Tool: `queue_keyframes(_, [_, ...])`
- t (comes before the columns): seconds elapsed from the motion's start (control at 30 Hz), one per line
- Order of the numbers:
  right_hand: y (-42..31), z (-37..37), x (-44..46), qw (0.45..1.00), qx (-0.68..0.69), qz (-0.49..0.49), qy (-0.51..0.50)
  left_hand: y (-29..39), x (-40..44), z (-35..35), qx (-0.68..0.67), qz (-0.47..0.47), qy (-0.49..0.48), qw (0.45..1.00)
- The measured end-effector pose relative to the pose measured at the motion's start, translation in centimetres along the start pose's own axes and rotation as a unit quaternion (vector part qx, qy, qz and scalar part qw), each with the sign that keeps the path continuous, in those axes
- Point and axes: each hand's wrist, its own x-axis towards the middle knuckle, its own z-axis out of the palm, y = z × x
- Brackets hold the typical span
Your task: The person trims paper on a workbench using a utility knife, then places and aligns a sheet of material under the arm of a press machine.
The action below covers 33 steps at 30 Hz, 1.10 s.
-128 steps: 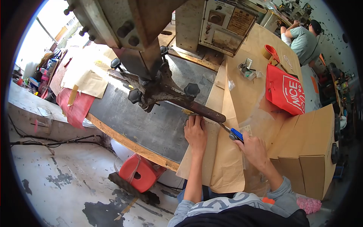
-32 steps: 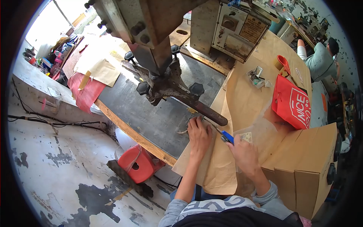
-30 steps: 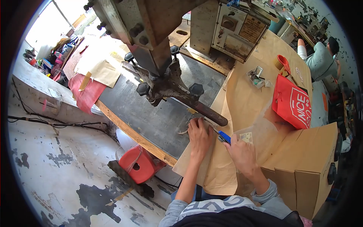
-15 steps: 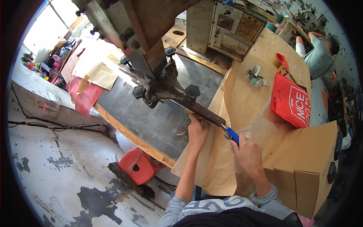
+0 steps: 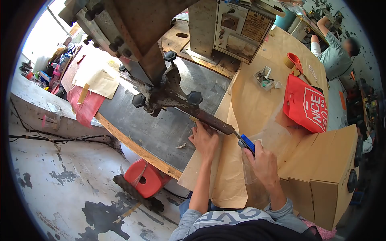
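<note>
My right hand (image 5: 263, 162) is closed around a utility knife (image 5: 247, 143) with a blue handle, its metal tip pointing up and left at the end of a rusty machine arm (image 5: 215, 121). My left hand (image 5: 206, 140) is beside the lower edge of that arm, above the dark metal plate (image 5: 157, 140) and the brown paper. A small yellowish piece (image 5: 193, 119) shows at its fingertips. The arm partly covers those fingers, so their grip is hard to see. A pale scrap (image 5: 181, 146) lies on the plate left of the hand.
A control box (image 5: 242, 32) stands behind the plate. On the paper-covered table (image 5: 257, 112) are a red bag (image 5: 307, 102), red-handled scissors (image 5: 295, 61) and a small clear tray (image 5: 264, 76). A cardboard box (image 5: 321, 164) is at right, a red stool (image 5: 144, 176) below. Another person (image 5: 335, 56) sits far right.
The whole view has shifted, so the machine appears further left. Relative to the arm, my left hand has moved slightly right and its thumb stands further out. The right hand still holds the utility knife.
</note>
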Motion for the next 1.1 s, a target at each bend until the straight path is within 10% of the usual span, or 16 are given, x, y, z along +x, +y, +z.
queue_keyframes(1.1, [0.2,-0.3,0.3,0.988,0.118,-0.033,0.089,-1.3,-2.9,0.7,-0.032,0.192,0.028,0.98])
